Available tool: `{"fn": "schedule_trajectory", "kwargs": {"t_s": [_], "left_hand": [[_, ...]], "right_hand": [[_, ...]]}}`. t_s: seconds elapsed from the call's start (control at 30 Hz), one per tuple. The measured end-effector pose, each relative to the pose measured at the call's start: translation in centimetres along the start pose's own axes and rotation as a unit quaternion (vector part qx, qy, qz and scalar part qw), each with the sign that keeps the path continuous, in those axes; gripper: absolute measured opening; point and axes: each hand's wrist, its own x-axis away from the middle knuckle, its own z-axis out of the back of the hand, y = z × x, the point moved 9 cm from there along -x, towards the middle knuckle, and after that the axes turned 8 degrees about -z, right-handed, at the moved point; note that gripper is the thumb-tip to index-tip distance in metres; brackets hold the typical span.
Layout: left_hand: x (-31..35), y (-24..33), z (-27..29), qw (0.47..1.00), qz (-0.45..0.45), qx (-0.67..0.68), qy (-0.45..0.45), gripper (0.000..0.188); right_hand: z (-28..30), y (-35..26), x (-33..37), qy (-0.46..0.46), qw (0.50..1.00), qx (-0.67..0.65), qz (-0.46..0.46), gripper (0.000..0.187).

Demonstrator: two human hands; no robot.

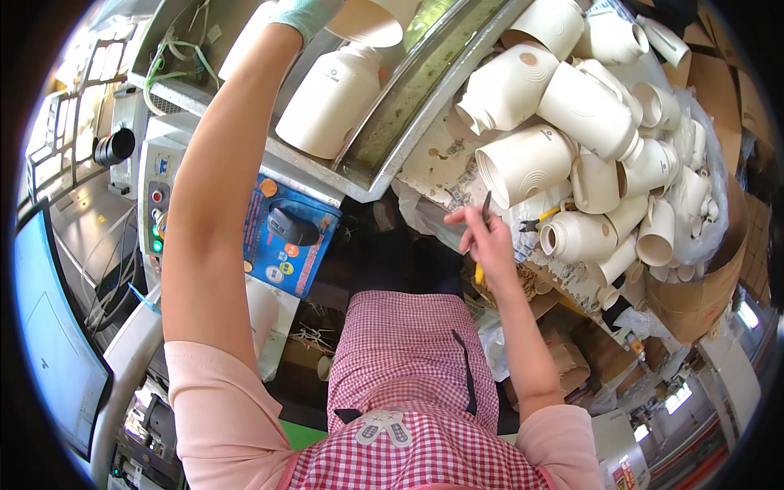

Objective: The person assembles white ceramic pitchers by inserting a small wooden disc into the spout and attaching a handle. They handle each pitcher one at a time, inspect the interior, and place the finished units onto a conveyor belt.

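Note:
My left hand (306, 15), in a pale green glove, reaches to the top edge of the view; its fingers are out of frame. Close by, a cream plastic bottle (331, 102) lies in a metal trough, and another cream piece (371, 20) sits above it, partly cut off. My right hand (488, 245) is bare and closed around a slim knife-like tool (479, 274) with a yellow handle and a dark pointed tip, its index finger partly stretched out. Right of this hand lies a heap of cream bottles, the nearest a wide-mouthed container (527, 166).
Yellow-handled pliers (531, 224) lie beside the heap. A metal trough rim (433, 122) runs diagonally ahead. At left are a control box (155, 196) with buttons, a computer mouse (292, 225) on a blue box, and a monitor (57, 335). A cardboard box (694, 306) stands at right.

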Motion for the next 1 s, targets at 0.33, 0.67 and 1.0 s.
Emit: {"fn": "schedule_trajectory", "kwargs": {"t_s": [0.33,0.67,1.0], "left_hand": [[-3.8,-1.8,-7.0,0.893,-0.091,-0.433,-0.087,0.05],[-2.2,-2.3,-9.2,0.919,-0.112,-0.346,-0.153,0.059],[10.3,-5.9,-4.8,0.921,-0.062,-0.157,-0.351,0.088]], "right_hand": [[0.5,7.8,1.8,0.001,0.997,-0.073,-0.03,0.031],[0.5,6.6,0.8,0.004,0.998,-0.061,-0.003,0.029],[-1.7,5.0,0.7,-0.019,1.0,-0.025,0.0,0.027]]}}
